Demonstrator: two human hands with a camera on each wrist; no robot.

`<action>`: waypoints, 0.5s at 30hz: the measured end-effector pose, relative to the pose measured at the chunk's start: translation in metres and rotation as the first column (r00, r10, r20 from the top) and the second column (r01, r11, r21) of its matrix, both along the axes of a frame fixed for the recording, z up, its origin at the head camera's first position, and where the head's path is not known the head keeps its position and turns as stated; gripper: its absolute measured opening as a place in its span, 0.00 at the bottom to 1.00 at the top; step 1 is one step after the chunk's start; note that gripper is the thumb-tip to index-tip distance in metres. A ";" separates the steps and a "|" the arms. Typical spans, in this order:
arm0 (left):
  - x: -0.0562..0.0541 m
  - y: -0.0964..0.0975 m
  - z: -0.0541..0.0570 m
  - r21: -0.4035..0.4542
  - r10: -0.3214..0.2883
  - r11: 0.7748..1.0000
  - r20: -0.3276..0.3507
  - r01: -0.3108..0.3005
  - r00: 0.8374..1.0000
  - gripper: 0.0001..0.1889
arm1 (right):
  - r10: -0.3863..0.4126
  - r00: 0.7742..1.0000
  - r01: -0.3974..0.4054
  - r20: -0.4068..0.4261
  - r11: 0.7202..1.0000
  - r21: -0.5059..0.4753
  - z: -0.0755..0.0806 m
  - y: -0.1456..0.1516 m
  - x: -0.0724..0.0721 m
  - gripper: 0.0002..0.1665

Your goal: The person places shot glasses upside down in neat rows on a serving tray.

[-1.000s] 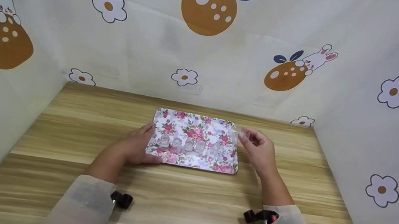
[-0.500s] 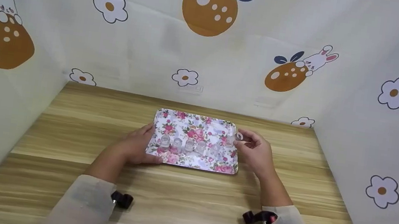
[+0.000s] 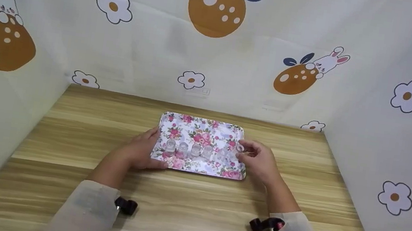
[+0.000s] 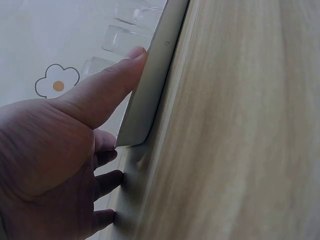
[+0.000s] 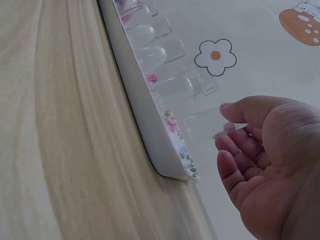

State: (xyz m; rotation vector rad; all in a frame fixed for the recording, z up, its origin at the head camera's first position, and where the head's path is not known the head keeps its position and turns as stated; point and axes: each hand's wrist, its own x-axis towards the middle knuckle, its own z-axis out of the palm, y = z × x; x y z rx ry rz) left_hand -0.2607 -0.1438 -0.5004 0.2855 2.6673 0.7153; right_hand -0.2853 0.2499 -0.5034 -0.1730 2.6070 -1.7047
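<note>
A floral tray (image 3: pixel 204 126) lies on the table with several small clear bottles (image 3: pixel 196 150) standing in a row along its near half. My left hand (image 3: pixel 141 148) holds the tray's near left corner, thumb along the front rim (image 4: pixel 137 100) and fingers at the left side. At the row's right end, my right hand (image 3: pixel 258 159) pinches another small clear bottle (image 3: pixel 233 156) by its mouth between thumb and fingertips. The right wrist view shows this bottle (image 5: pixel 202 125) faintly against the pale backdrop. Whether its base touches the tray cannot be told.
The wood-grain table (image 3: pixel 192 210) stretches in front of the tray and to both sides. Pale cloth walls (image 3: pixel 151 43) printed with rabbits, oranges and flowers enclose it at the back, left and right. Black wrist cameras (image 3: pixel 128 206) sit at both cuffs.
My right hand has brought the clear bottle from the tray's far right edge down and nearer, to the right end of the row. My left hand stays at the tray's corner.
</note>
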 end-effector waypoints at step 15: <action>0.000 0.002 -0.002 -0.006 0.017 1.000 0.013 -0.017 1.000 0.68 | 0.075 0.997 -0.068 -0.027 0.976 0.209 -0.009 -0.001 0.001 0.24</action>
